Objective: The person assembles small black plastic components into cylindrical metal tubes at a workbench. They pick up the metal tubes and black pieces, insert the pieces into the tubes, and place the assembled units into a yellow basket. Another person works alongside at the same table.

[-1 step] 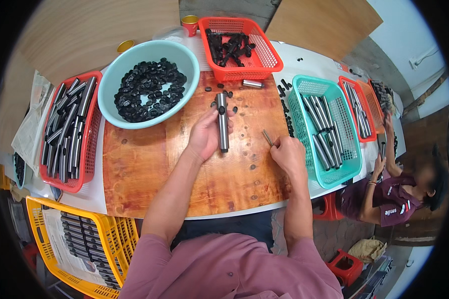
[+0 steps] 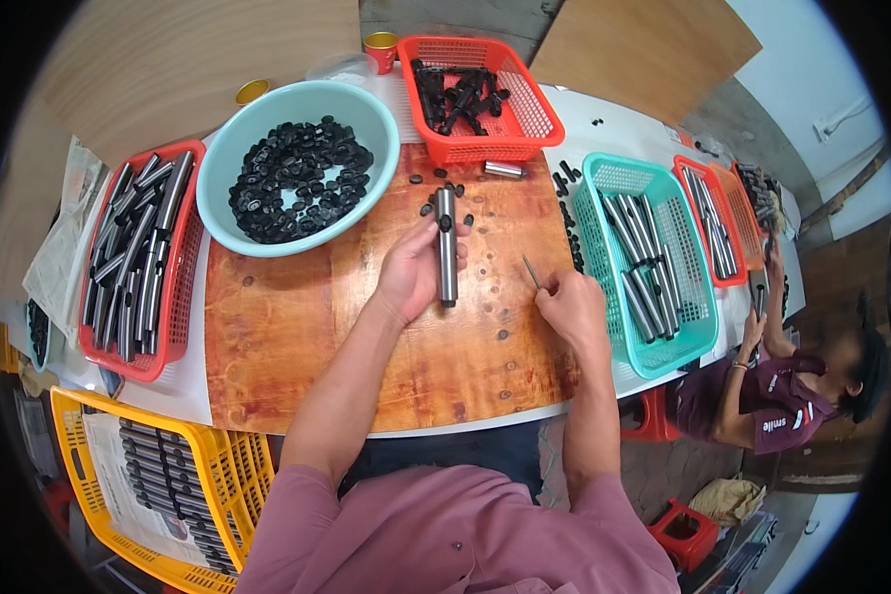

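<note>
My left hand (image 2: 409, 272) is closed around a shiny metal tube (image 2: 446, 262), which stands out lengthwise above the wooden board (image 2: 366, 346). A black fitting (image 2: 445, 223) sits on the tube near its far end. To the right, my right hand (image 2: 574, 307) pinches a thin metal rod (image 2: 532, 273), its tip pointing away and to the left, apart from the tube. Several small black oval caps (image 2: 427, 209) lie on the board around the tube's far end. A short metal tube (image 2: 504, 169) rests farther back.
A pale blue basin (image 2: 213, 213) of black caps stands back left, beside a red basket (image 2: 178, 287) of tubes. Black parts fill a red basket (image 2: 465, 150) behind. Right is a green basket (image 2: 698, 337) of tubes; a yellow crate (image 2: 158, 421) stands lower left. A co-worker (image 2: 777, 386) sits far right.
</note>
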Motion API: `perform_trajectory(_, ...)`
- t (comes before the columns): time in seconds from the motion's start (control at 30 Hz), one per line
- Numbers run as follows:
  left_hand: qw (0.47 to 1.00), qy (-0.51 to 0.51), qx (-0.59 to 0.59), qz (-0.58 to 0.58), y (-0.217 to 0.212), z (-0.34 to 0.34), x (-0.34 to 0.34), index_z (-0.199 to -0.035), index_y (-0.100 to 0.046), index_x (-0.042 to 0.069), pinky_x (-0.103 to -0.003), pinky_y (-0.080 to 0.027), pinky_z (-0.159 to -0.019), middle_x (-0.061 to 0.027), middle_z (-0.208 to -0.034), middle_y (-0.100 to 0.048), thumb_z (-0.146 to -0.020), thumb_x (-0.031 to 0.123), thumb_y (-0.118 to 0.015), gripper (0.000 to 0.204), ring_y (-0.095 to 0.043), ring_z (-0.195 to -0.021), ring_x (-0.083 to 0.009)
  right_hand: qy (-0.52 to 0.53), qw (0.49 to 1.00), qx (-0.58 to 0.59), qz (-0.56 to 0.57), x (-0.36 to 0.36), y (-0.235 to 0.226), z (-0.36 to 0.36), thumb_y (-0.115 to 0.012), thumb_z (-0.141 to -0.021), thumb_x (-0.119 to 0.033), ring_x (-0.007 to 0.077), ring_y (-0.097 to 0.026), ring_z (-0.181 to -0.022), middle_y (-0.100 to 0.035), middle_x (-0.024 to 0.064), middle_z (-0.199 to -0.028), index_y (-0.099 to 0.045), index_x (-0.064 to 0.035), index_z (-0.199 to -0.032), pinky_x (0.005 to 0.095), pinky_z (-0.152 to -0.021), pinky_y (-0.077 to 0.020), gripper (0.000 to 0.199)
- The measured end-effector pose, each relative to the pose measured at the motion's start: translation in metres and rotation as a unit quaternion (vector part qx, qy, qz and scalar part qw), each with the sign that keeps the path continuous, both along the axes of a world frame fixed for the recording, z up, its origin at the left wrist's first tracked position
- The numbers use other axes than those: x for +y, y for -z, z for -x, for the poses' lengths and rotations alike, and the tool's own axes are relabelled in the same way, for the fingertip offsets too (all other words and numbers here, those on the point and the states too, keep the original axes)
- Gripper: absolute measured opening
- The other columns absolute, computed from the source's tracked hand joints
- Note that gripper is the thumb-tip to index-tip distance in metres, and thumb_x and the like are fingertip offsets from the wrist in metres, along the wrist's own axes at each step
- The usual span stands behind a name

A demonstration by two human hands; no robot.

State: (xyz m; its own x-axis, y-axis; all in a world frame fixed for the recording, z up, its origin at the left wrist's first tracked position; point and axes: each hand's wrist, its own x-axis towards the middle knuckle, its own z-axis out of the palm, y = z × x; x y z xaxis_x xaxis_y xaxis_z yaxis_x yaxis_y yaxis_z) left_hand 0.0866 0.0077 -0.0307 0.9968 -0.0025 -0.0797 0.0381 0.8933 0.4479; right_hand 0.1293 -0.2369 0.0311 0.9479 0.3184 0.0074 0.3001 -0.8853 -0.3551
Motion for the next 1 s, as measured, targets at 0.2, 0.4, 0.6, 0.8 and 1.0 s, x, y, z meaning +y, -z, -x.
perform_trajectory(0.2, 1.000, 0.021, -0.008, 0.003, 0.002, -0.002, -0.002, -0.138, -0.050, 0.003, -0.039, -0.054, -0.085, -0.0120, -0.111, -0.065, -0.105, 0.020, -0.048, 0.036, -0.063, -0.092, -0.0225, -0.057, 0.837, 0.198, -0.506, 0.029, -0.022, -0.015, -0.059, -0.096, -0.004, 0.0154, -0.066, -0.069, -0.069, 0.0079, -0.090, -0.057, 0.0016, -0.120, 0.0273, -0.065, -0.0542, 0.024)
perform_trajectory(0.4, 1.000, 0.009, 0.001, 0.004, 0.004, -0.003, -0.004, -0.135, -0.051, 0.002, -0.039, -0.055, -0.085, -0.0121, -0.111, -0.065, -0.106, 0.019, -0.048, 0.035, -0.064, -0.093, -0.0232, -0.105, 0.753, 0.137, -0.635, 0.078, -0.001, -0.012, -0.052, -0.104, -0.007, 0.0162, -0.067, -0.085, -0.067, 0.0127, -0.103, -0.054, 0.0026, -0.122, 0.0301, -0.077, -0.0560, 0.020)
perform_trajectory(0.6, 1.000, 0.013, 0.015, -0.009, 0.005, -0.004, -0.007, -0.135, -0.053, 0.003, -0.036, -0.053, -0.085, -0.0131, -0.112, -0.066, -0.105, 0.020, -0.051, 0.035, -0.063, -0.094, -0.0218, -0.106, 0.814, 0.033, -0.570, 0.093, 0.018, -0.003, -0.050, -0.104, -0.001, 0.0156, -0.068, -0.089, -0.067, 0.0109, -0.102, -0.064, 0.0050, -0.108, 0.0282, -0.081, -0.0555, 0.015)
perform_trajectory(0.8, 1.000, 0.024, 0.007, -0.016, 0.003, -0.004, -0.008, -0.141, -0.051, 0.004, -0.035, -0.053, -0.086, -0.0130, -0.114, -0.067, -0.105, 0.020, -0.050, 0.040, -0.063, -0.095, -0.0207, -0.103, 0.832, 0.021, -0.545, 0.090, 0.028, -0.007, -0.053, -0.102, 0.001, 0.0163, -0.070, -0.086, -0.068, 0.0113, -0.100, -0.065, 0.0047, -0.106, 0.0277, -0.077, -0.0569, 0.014)
perform_trajectory(1.0, 0.999, 0.030, 0.010, -0.022, 0.003, -0.004, -0.008, -0.143, -0.050, 0.004, -0.036, -0.053, -0.086, -0.0114, -0.113, -0.066, -0.105, 0.020, -0.049, 0.041, -0.063, -0.095, -0.0203, -0.107, 0.832, 0.015, -0.544, 0.088, 0.027, -0.005, -0.053, -0.101, 0.000, 0.0166, -0.071, -0.084, -0.069, 0.0115, -0.100, -0.065, 0.0044, -0.105, 0.0279, -0.076, -0.0566, 0.013)
